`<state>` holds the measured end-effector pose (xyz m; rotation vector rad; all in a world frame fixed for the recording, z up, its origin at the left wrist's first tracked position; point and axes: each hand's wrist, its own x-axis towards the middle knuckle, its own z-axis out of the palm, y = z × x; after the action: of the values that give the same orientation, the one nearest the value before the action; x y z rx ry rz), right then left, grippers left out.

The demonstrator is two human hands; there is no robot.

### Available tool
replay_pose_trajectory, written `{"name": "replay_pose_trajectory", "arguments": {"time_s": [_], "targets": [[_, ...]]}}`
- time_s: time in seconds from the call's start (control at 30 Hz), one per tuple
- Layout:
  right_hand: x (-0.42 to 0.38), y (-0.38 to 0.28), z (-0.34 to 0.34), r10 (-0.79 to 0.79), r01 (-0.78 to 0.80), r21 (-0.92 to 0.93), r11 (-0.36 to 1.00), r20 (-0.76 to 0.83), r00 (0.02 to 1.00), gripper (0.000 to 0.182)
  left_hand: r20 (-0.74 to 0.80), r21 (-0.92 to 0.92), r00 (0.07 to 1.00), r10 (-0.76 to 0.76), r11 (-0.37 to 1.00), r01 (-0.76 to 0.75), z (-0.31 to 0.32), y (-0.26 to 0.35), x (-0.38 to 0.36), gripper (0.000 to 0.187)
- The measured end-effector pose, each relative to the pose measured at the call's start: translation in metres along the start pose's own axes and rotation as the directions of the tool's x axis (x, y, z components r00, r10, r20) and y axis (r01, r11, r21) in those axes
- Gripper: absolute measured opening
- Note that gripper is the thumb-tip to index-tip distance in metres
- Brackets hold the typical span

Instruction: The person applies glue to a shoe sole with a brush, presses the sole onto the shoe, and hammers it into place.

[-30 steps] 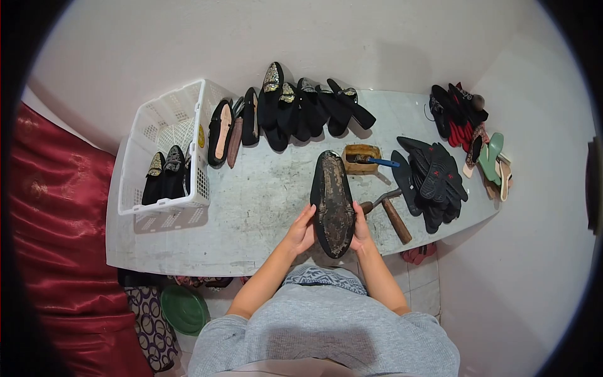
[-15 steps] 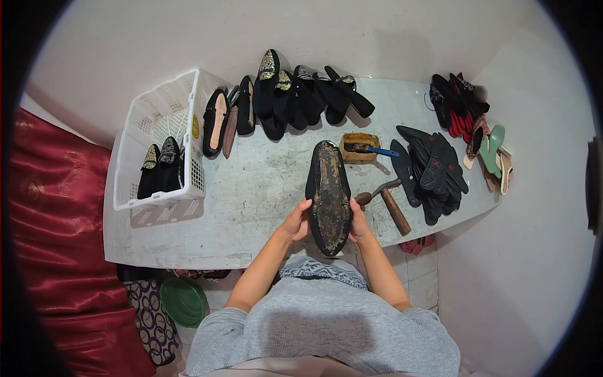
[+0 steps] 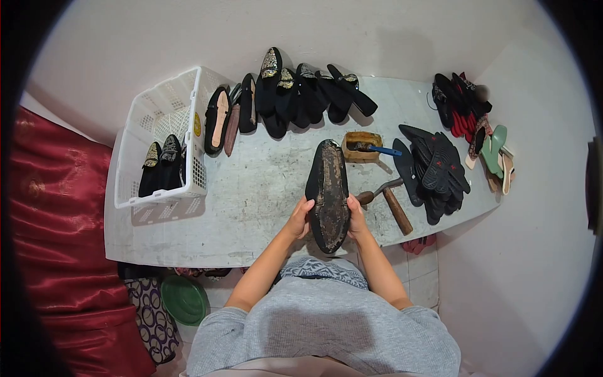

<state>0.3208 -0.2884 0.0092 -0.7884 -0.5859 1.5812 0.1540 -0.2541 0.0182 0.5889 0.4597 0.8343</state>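
A black shoe point(image 3: 329, 198) is held over the front of the table, its brown-smeared underside facing up and its length pointing away from me. My left hand point(image 3: 299, 220) grips its left edge, thumb on top. On the right edge my right hand point(image 3: 356, 218) closes round it in the same way. Just beyond the shoe stands a glue-stained box point(image 3: 362, 154) with a blue-handled brush point(image 3: 384, 151) lying across it. A hammer point(image 3: 397, 212) rests right of my right hand, beside a bent metal tool point(image 3: 380, 190). The shoe's upper is hidden beneath.
Several black soles point(image 3: 436, 171) are piled at the right. Black shoes with glittery fronts point(image 3: 286, 94) line the wall side. A white plastic basket point(image 3: 160, 202) holding shoes stands at the left of the table point(image 3: 245, 213). Sandals point(image 3: 498, 147) lie at the far right edge.
Both hands keep hold of the shoe, which stays almost in place. The surroundings shift very slightly with the camera.
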Motion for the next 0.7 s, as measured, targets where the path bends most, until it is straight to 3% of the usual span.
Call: {"name": "replay_pose_trajectory", "arguments": {"time_s": [0.07,0.13,0.53,0.7], "targets": [[0.0,0.002,-0.003,-0.032,0.032,-0.035,0.999,0.015,0.999,0.051,0.004,0.013,1.0,0.007,1.0,-0.007,-0.006,-0.002,-0.001,0.056],[0.001,0.003,-0.005,-0.105,0.096,-0.273,0.957,-0.021,0.994,0.062,0.013,0.027,1.0,0.015,1.0,-0.015,-0.007,-0.003,0.0,0.055],[0.007,0.001,-0.007,-0.177,0.157,-0.49,0.857,0.006,0.984,0.07,-0.094,0.094,0.993,0.065,0.994,-0.056,-0.022,-0.023,0.008,0.05],[0.012,0.007,-0.016,-0.249,0.243,-0.561,0.792,0.066,0.966,0.065,0.018,0.387,0.985,0.17,0.907,-0.164,-0.03,-0.027,0.014,0.054]]}}
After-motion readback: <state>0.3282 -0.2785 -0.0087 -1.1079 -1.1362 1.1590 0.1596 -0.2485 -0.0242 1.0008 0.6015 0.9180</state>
